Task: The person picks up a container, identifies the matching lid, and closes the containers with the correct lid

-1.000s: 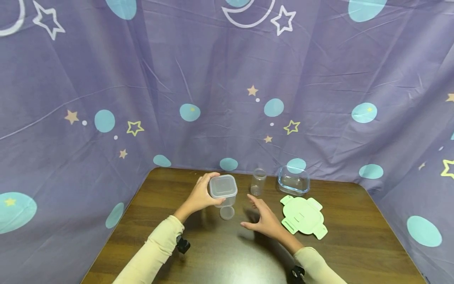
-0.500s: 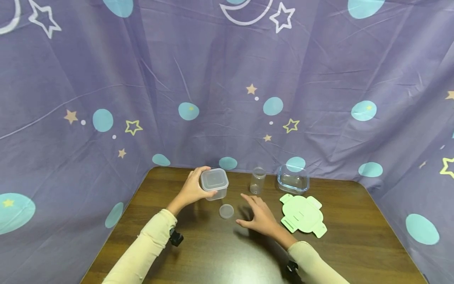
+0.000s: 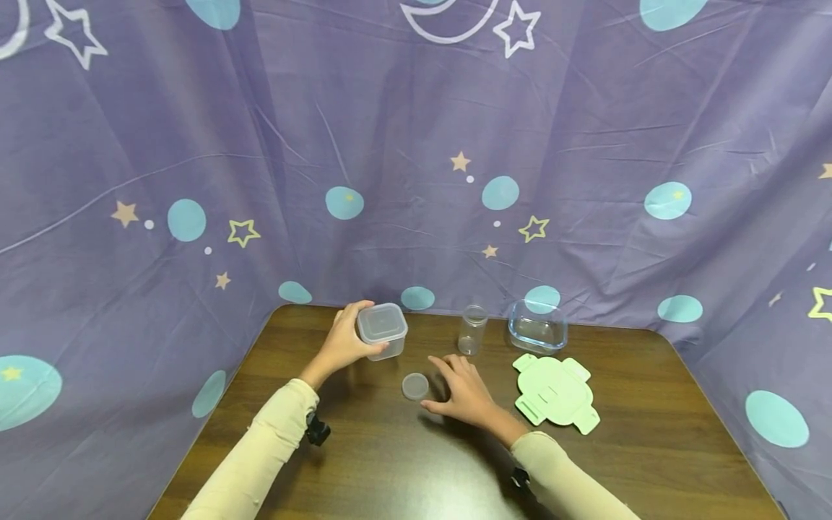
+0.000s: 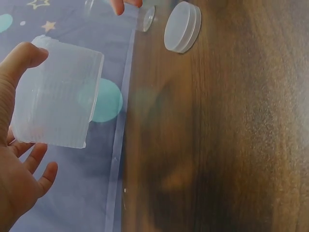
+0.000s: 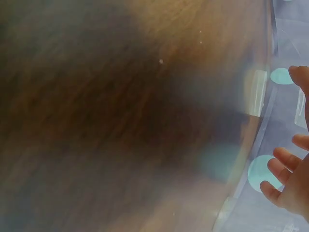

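My left hand (image 3: pixel 341 343) grips a clear square plastic food container (image 3: pixel 382 328) by its side, thumb at the front and fingers behind. A translucent lid sits on top of it. In the left wrist view the container (image 4: pixel 58 92) appears raised off the table. A small round translucent lid (image 3: pixel 415 387) lies on the table, between the two hands. Just right of that lid, my right hand (image 3: pixel 464 393) hovers with thumb and fingers spread, holding nothing. The right wrist view catches the right hand (image 5: pixel 292 181) only at its edge, fingers apart.
A clear cylindrical jar (image 3: pixel 472 332) stands at the back, beyond the right hand. To its right is a rectangular glass container (image 3: pixel 538 334). A green lid with flaps (image 3: pixel 555 392) lies in front of that, on the brown wooden table (image 3: pixel 650 404). A patterned purple curtain (image 3: pixel 403 238) encloses the table.
My left hand has carried the square container leftward and slightly back, away from the round lid. My right hand has moved left, closer to the round lid, which stays in place.
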Motion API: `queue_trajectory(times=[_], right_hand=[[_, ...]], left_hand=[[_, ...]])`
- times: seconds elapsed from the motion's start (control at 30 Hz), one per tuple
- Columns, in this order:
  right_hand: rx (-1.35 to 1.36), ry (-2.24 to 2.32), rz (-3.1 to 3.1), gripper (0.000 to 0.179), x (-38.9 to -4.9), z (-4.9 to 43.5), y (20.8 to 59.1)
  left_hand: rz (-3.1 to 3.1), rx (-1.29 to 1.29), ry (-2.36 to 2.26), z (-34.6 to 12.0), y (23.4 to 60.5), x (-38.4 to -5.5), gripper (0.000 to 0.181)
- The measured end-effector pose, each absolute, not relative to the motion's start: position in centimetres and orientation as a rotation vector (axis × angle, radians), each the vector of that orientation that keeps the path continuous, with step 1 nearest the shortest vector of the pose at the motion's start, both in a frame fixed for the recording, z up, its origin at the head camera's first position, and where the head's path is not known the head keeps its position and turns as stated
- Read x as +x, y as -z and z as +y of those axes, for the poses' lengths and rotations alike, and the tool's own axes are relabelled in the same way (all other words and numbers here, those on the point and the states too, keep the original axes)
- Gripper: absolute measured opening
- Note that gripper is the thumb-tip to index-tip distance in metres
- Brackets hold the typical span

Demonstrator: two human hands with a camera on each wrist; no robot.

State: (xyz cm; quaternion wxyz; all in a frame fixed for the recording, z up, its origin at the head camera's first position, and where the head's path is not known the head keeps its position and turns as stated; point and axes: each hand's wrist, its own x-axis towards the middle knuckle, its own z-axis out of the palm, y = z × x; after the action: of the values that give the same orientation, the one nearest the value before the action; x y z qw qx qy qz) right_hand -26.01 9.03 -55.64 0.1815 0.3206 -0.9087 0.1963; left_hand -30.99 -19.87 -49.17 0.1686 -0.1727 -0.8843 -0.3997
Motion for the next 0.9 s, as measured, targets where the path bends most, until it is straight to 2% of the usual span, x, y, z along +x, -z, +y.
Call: queue_trajectory(times=[0.9], right_hand=[[0.881, -0.557, -2.653, 0.088, -26.7, 7.3, 57.4]], left_hand=[[-2.570, -0.347, 1.107, -21.9, 50.7, -32.2, 0.093]])
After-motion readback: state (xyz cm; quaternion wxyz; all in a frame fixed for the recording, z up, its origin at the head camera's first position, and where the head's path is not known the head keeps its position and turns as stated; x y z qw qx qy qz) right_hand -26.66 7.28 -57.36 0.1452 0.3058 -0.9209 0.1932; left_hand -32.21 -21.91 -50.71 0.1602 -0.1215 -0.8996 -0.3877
